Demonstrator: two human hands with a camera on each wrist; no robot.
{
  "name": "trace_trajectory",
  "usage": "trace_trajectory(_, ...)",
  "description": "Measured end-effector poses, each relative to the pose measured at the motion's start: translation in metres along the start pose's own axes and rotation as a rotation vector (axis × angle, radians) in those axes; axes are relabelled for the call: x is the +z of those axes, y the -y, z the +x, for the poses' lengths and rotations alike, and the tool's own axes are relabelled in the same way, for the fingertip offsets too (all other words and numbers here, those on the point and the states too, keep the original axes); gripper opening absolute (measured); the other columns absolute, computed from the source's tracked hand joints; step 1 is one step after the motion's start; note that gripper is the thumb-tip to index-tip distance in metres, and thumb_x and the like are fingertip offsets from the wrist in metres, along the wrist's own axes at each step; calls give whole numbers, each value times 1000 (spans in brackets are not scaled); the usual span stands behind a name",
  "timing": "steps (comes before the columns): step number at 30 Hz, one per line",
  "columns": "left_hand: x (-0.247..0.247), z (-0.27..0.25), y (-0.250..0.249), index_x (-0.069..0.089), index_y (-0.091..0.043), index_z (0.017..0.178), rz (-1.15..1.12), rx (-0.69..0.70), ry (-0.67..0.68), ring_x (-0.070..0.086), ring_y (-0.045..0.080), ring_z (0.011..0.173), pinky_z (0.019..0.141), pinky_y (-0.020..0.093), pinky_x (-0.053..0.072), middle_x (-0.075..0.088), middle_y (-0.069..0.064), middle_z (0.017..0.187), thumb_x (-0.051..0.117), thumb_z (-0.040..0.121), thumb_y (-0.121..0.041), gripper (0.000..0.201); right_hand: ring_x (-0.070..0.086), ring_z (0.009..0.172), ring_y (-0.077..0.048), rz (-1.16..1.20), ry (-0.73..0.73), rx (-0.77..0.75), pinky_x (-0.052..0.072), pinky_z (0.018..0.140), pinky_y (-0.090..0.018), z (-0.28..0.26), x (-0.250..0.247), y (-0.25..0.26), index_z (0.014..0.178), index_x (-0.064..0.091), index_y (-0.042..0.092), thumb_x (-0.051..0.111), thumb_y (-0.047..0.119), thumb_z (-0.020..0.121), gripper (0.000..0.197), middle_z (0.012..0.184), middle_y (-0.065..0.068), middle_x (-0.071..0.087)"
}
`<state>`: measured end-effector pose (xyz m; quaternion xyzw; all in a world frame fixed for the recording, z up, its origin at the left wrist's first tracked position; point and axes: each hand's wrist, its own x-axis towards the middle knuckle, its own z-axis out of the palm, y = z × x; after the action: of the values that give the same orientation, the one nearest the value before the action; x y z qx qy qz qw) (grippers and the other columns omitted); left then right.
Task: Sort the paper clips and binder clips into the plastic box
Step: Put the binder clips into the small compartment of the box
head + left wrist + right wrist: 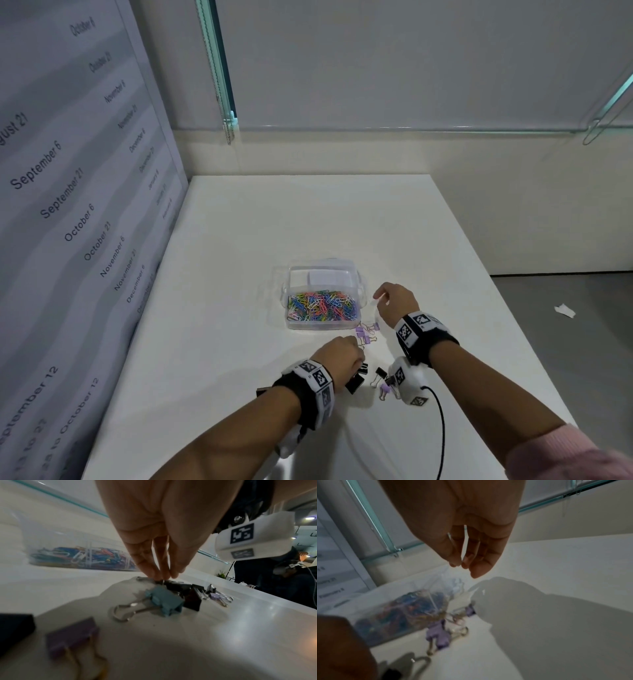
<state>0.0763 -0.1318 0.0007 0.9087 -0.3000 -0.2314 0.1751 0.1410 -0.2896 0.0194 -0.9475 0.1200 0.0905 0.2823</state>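
Several binder clips (356, 378) lie loose on the white table (239, 240), nearest the person, between the two forearms. In the left wrist view a purple clip (72, 635) is closest to the camera, then a blue clip (164, 601) with its wire handles folded out, then black clips (192, 596) bunched just behind it.

The left hand (342, 356) reaches down into that bunch; its fingertips (154, 573) are drawn together and touch the top of the black clips at a wire handle. Whether they actually pinch it I cannot tell, as the contact is small and blurred.

Just beyond the left hand, a small cluster of lilac clips (364, 334) sits against the near right corner of the box (359, 284).

The box is clear plastic, open on top. Its near compartment is heaped with coloured paper clips (322, 305); the far compartment shows only something white and flat, too faint to name.

The right hand (394, 299) hangs above the table just beside the box's right wall. Its thumb and fingertips (455, 561) nearly meet, loosely curled; if anything is between them it is too small to see.

A scrap of paper (565, 311) lies well off to the right.
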Motion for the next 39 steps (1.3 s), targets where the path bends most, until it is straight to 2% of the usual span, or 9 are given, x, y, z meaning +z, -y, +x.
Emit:
trace_trajectory(8, 7, 3, 3, 65, -1, 105, -37, -87, 66, 54, 36, 109, 93, 40, 42, 56, 20, 116, 50, 91, -12, 23, 55, 102, -18, -143, 176, -25, 37, 78, -21, -9, 21, -22, 104, 65, 18, 67, 21, 79, 25, 97, 0, 44)
trace_trajectory(14, 5, -1, 9, 69, -2, 97, -43, -85, 83, 56, 37, 103, 86, 36, 44, 60, 20, 106, 51, 84, -1, 22, 59, 90, -18, -137, 190, -7, 41, 72, -23, -9, 24, -14, 87, 71, 15, 68, 15, 78, 10, 86, 2, 55)
trace_trajectory(17, 8, -3, 11, 63, 0, 93, 27, -27, 88, 57, 37, 97, 72, 36, 42, 56, 21, 99, 47, 81, 6, 21, 62, 84, -20, -147, 195, 25, 47, 70, -24, -11, 23, -11, 76, 68, 16, 56, 7, 78, 15, 87, -5, 68)
trace_trajectory(20, 12, -5, 14, 62, -2, 103, 53, 38, 67, 56, 38, 99, 79, 41, 48, 55, 23, 109, 44, 90, -5, 22, 66, 88, -24, -146, 201, 32, 53, 72, -28, -14, 21, -11, 66, 58, 18, 44, 5, 77, 22, 92, -8, 72)
trace_trajectory(24, 16, -10, 16, 62, -6, 104, 43, 78, 54, 54, 37, 102, 85, 43, 48, 55, 18, 111, 45, 93, -17, 23, 65, 86, -23, -81, 180, 53, 51, 73, -25, -14, 16, -17, 61, 57, 22, 52, 8, 78, 23, 88, -6, 72)
trace_trajectory(28, 15, -12, 14, 62, -9, 108, 70, 89, 74, 51, 33, 110, 89, 45, 48, 54, 15, 117, 53, 91, -21, 23, 56, 78, -15, 55, 147, 56, 39, 57, -15, -16, 9, -23, 72, 59, 21, 57, 7, 79, 16, 72, 8, 60)
trace_trajectory(31, 16, -11, 10, 63, -5, 109, 145, 115, 80, 50, 34, 111, 87, 45, 48, 54, 17, 116, 47, 93, -17, 25, 56, 74, -15, 133, 83, 77, 34, 47, -6, -17, 7, -27, 84, 59, 21, 49, 4, 81, 20, 76, 2, 63)
trace_trajectory(35, 21, -13, 8, 62, 3, 106, 253, 183, 72, 52, 39, 107, 75, 47, 49, 55, 22, 111, 46, 90, -3, 23, 61, 84, -22, 152, 68, 64, 40, 66, -20, -16, 6, -28, 101, 65, 14, 41, 4, 86, 30, 88, -1, 60)
trace_trajectory(39, 19, -16, 6, 61, 7, 103, 278, 201, 76, 52, 41, 104, 73, 47, 48, 55, 25, 109, 45, 90, -1, 22, 61, 76, -22, 147, 108, 76, 46, 69, -23, -17, 4, -29, 73, 65, 25, 38, 0, 84, 38, 71, -1, 62)
